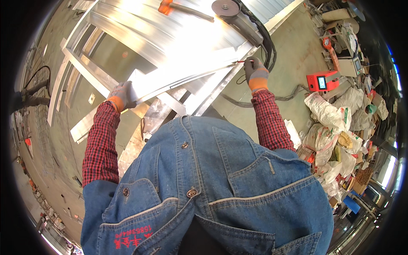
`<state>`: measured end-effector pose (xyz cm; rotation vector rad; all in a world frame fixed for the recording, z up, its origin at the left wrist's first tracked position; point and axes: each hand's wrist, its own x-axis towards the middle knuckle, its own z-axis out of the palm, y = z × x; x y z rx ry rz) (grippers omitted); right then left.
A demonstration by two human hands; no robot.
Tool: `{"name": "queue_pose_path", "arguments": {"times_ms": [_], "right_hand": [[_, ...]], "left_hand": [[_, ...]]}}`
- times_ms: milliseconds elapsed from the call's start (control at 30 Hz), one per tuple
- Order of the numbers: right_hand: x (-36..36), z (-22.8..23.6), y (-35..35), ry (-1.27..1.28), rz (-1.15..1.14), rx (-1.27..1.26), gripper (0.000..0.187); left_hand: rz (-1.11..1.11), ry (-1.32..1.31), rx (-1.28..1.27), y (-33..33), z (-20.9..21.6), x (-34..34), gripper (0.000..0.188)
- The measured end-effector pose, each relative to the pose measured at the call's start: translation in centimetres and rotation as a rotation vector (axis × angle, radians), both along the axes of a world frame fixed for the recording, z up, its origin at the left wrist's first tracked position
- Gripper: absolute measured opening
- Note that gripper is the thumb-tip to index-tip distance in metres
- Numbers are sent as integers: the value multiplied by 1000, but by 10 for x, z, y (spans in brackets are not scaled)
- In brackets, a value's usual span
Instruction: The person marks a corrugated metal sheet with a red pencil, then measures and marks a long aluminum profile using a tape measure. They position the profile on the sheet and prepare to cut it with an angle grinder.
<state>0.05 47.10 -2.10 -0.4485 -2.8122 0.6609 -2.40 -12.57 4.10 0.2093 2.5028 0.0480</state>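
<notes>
My left hand, in a grey and orange work glove, is closed on the near left end of a long, shiny metal profile. The profile slants away to the right, across a frame of metal bars. At its far right end my right hand, gloved alike, grips a thin red pen-like tool. The tool's dark tip points left and meets or nearly meets the profile's end. Strong glare hides much of the metal's surface in the middle.
Beyond the profile lie an orange-headed hammer and an angle grinder on ribbed metal sheets. A dark cable runs over the floor near a red device with a screen. White sacks and clutter pile up at right.
</notes>
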Motion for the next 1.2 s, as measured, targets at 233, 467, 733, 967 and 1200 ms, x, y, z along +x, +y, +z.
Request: {"name": "queue_pose_path", "arguments": {"times_ms": [233,467,733,967,1200], "right_hand": [[11,13,53,2,-271,-151,34],[15,2,21,193,-289,-751,30],[26,24,-15,19,-174,-435,34],[22,46,-28,-59,-203,-349,36],[29,35,-50,-172,-93,-283,43]], "left_hand": [[-9,-16,28,1,7,0,117],[0,-21,-19,9,15,2,115],[10,-25,70,0,11,3,114],[85,261,-66,-11,45,7,105],[385,445,-108,-72,74,46,109]]}}
